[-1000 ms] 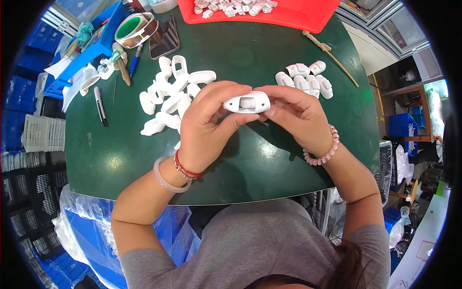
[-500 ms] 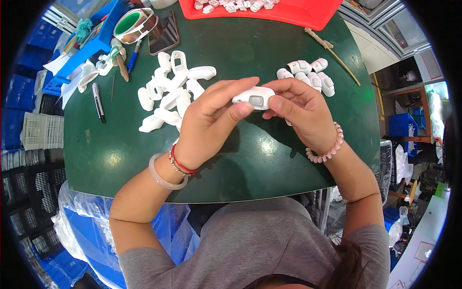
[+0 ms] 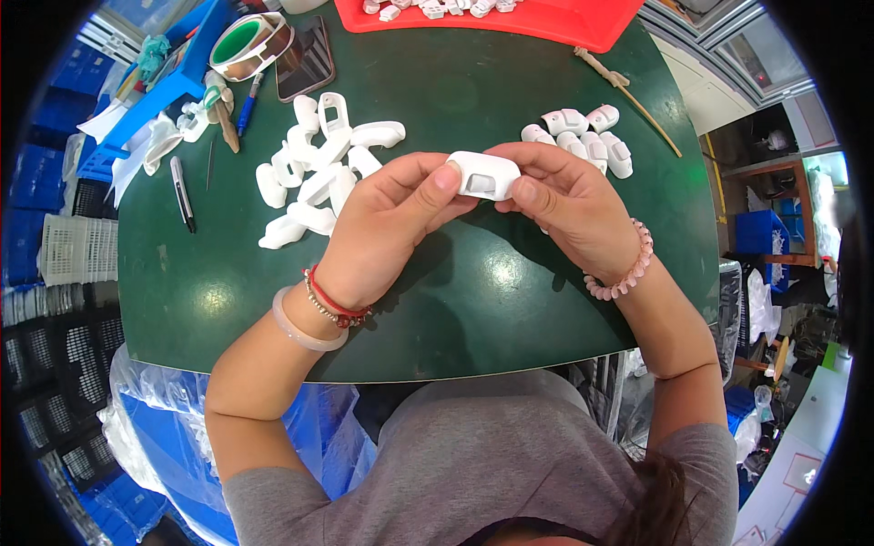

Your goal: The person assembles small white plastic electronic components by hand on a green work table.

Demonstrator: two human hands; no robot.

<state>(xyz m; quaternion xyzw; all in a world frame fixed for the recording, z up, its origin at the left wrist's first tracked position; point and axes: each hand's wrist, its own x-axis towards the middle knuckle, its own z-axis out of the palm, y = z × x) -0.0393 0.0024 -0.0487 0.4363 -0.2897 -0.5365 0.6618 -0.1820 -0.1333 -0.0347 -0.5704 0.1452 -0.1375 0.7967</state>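
Both my hands pinch one white plastic housing (image 3: 463, 162) above the middle of the green table. It is rounded and oblong, with a rectangular opening facing me. My left hand (image 3: 391, 214) grips its left end between thumb and fingers. At its right end, my right hand (image 3: 569, 205) presses with thumb and fingertips. Left of my hands lies a loose pile of similar white housings (image 3: 314, 187), pointing various ways. To the right, several white pieces with grey insets (image 3: 583, 136) sit close together. Fingers hide the back of the held housing.
A red tray (image 3: 546, 27) with small white parts stands at the far edge. Far left are a tape roll (image 3: 246, 45), a phone (image 3: 306, 68), a blue pen (image 3: 248, 107), a second pen (image 3: 182, 193) and a blue rack (image 3: 137, 123). A thin stick (image 3: 651, 114) lies far right.
The housing has tilted in my fingers, and its opening shows from another angle. My left thumb has shifted left and up onto its end. My left wrist has moved slightly left.
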